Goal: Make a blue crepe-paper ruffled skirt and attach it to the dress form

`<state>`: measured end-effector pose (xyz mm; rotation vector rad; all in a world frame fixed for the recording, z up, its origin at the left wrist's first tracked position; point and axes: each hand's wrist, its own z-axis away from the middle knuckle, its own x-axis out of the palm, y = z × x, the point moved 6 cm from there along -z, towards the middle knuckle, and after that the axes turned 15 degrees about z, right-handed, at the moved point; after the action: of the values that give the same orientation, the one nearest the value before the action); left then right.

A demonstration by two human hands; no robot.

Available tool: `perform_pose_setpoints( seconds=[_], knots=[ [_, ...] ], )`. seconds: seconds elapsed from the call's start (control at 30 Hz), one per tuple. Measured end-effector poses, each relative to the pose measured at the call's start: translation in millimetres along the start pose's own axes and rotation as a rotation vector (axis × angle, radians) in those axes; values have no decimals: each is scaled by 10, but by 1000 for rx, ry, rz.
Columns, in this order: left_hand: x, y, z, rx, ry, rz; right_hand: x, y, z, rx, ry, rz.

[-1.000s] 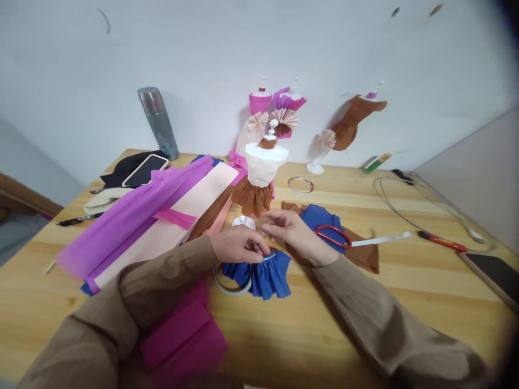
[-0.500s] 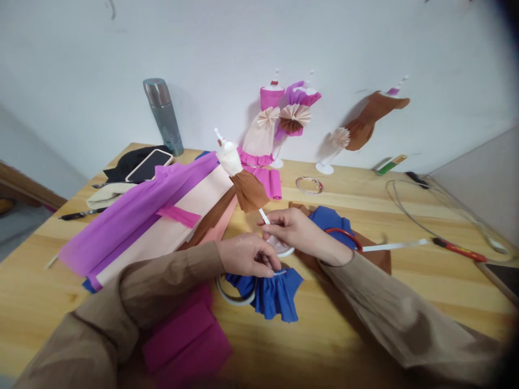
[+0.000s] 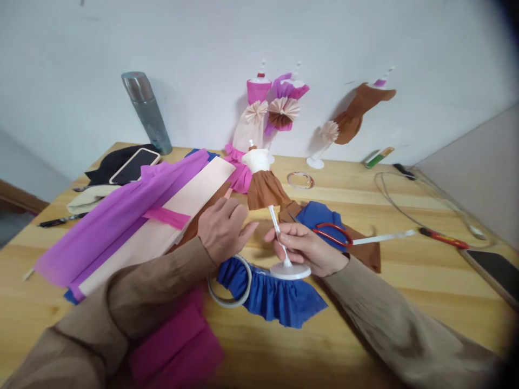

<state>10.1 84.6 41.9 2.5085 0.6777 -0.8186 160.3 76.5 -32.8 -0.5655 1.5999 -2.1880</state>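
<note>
The left hand (image 3: 224, 229) is lifted off the blue ruffle (image 3: 275, 297), emptied and loosely curled; the brown-skirted mannequin (image 3: 265, 189) is gripped by its stem in the right hand (image 3: 308, 246), tilted toward the counter's (image 3: 348, 324) back edge.

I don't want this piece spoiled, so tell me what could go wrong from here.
The dress form leans, with the right hand gripping only its thin stem, so it could swing or slip. Its round base overlaps the blue ruffle in view; pressing down there might crush the ruffle. The tape roll lies across the ruffle's other end and could snag it if the ruffle is pulled.
</note>
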Motion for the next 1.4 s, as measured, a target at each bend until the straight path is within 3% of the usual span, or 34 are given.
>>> perform_pose_setpoints(
  seconds=[0.07, 0.23, 0.37, 0.53, 0.63, 0.83, 1.17, 1.4],
  knots=[
    [-43, 45, -19, 92, 75, -131, 70, -6, 0, 1, -26, -44],
    [-42, 66, -53, 133, 116, -245, 227, -17, 10, 16, -85, -116],
    [-32, 82, -15, 192, 117, -213, 276, -18, 22, 12, -102, -137],
    [-15, 129, 73, 263, 131, -124, 192, -8, 7, 2, -9, -181],
    [-1, 119, 76, 233, 125, -75, 131, 6, 0, -19, 42, -211],
    [-21, 34, -16, 133, 175, -168, 212, 11, 7, -37, -62, -203],
    [-38, 83, -60, 204, 155, -216, 344, 50, 0, -12, -97, -148],
    [-81, 157, -10, 323, 166, -187, 315, 27, 8, 2, -77, -182]
  ],
)
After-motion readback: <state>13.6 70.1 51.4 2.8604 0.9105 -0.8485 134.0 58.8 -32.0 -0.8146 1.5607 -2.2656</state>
